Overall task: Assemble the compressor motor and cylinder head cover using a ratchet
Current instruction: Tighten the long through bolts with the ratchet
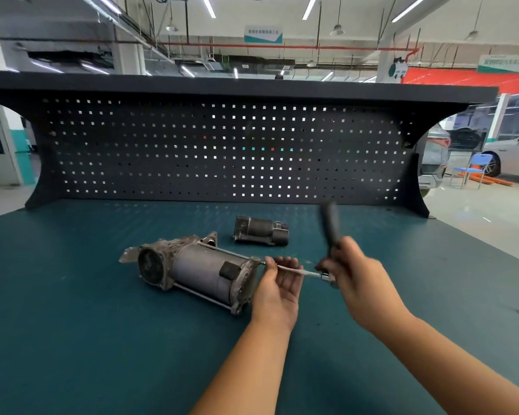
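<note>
From the head camera: grips the blurred ratchet (pixel 330 226) in the right hand (pixel 352 272), handle toward 12 o'clock. Curls left hand (pixel 277 287) fingers (pixel 286 261) round the extension bar (pixel 307 273) at the 3 o'clock end of the compressor motor (pixel 198 271), lying sideways on the desk (pixel 72 295).

So the grey cylindrical metal compressor motor (pixel 198 271) lies on its side mid-bench on the teal rubber bench mat (pixel 72 295). Behind it, a bit right and apart, sits a smaller dark metal cylinder part (pixel 261 232). The black perforated steel backboard (pixel 192 151) stands along the far edge. Just right of the motor comes the left hand (pixel 277 289), then the right hand (pixel 357 274). A thin steel extension bar (pixel 300 271) runs from the motor between them, and the black-handled ratchet (pixel 330 226) sticks up.
</note>
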Demonstrator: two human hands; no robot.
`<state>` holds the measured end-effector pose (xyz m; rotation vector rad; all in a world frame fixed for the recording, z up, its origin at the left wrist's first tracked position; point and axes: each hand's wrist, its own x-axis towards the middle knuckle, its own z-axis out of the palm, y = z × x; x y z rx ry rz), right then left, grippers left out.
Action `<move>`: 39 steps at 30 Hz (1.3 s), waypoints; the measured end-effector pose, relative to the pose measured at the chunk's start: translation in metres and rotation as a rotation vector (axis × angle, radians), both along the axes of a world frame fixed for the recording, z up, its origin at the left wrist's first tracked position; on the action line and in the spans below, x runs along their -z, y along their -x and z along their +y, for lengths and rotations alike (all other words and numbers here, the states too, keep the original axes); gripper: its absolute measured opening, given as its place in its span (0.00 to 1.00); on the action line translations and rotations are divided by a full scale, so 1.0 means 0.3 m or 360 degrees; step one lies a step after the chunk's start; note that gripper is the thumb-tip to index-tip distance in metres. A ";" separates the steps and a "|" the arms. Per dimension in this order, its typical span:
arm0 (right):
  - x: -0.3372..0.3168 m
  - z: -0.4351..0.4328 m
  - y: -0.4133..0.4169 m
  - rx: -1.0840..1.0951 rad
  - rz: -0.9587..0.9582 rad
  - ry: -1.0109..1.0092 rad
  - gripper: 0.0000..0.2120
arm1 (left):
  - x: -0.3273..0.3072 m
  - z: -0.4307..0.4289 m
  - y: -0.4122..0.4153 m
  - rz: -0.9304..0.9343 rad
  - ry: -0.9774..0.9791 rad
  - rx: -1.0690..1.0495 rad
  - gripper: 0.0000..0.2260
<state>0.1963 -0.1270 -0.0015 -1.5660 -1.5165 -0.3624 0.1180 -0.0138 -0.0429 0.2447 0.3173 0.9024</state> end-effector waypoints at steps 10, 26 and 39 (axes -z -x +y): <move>0.070 0.035 -0.022 0.0123 0.1126 0.0033 0.05 | 0.007 -0.010 0.007 0.0062 -0.0016 -0.0034 0.13; 0.006 0.003 -0.083 -0.0110 0.2030 0.0124 0.03 | -0.017 -0.014 0.017 0.0069 -0.0161 0.0131 0.12; 0.124 -0.155 -0.155 0.0268 0.0329 -0.0039 0.18 | 0.002 -0.083 -0.023 0.0581 -0.0464 0.0468 0.07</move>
